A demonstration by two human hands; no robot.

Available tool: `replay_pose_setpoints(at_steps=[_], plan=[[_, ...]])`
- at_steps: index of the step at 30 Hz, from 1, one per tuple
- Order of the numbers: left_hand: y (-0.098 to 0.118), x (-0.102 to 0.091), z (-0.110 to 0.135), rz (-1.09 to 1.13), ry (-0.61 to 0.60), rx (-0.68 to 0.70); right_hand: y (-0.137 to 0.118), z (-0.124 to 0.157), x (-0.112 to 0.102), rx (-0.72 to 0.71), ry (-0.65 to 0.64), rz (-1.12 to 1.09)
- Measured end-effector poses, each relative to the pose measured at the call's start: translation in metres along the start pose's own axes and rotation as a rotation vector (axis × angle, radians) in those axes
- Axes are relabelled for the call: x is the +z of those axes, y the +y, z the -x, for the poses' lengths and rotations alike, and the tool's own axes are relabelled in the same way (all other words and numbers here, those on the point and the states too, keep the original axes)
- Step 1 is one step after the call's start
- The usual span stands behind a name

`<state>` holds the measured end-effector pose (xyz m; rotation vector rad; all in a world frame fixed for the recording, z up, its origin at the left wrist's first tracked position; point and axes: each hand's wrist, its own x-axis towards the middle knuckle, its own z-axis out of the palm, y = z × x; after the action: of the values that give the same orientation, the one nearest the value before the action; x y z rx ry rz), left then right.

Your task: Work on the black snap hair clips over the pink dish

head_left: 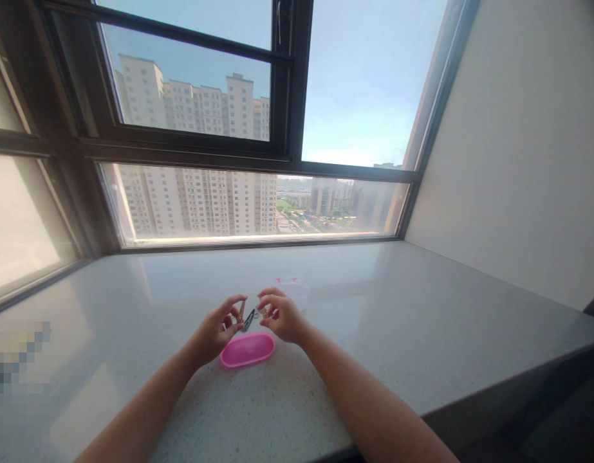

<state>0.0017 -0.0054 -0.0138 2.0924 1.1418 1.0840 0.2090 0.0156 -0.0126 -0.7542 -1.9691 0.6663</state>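
Note:
Between finger and thumb, my left hand (224, 325) pinches a slim tan hair clip (241, 310), held upright. My right hand (282, 315) is closed on a small gold-coloured piece (264, 312), mostly hidden by the fingers, so its kind is unclear. A dark snap hair clip (249, 319) shows between the two hands, beside a small ring-like thing (257, 315). Just in front of the hands sits a pink oval tray (247, 351) with nothing seen in it. Partly behind my right hand lies a clear plastic lid (297, 294) with pink clasps.
The pale speckled sill (383, 347) spreads around the hands, with its front edge at the lower right. A dark-framed window (297, 168) stands behind it, and a white wall (513, 161) rises on the right. A blurred patch (11, 357) covers something at left.

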Motion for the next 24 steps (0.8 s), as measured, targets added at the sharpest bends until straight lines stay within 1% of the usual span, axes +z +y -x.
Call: replay_pose_setpoints(at_steps=[13, 19, 24], plan=[[-0.0015, -0.0015, -0.0015, 0.015, -0.003, 0.003, 0.0014, -0.0007, 0.0016, -0.002, -0.01, -0.009], [-0.0013, -0.0002, -0.0015, 0.041, 0.005, -0.006, 0.001, -0.0007, 0.0031, 0.03, -0.059, 0.014], [-0.0027, -0.0003, -0.0018, 0.066, 0.011, -0.016, 0.0033, -0.0002, 0.004, 0.019, -0.044, -0.014]])
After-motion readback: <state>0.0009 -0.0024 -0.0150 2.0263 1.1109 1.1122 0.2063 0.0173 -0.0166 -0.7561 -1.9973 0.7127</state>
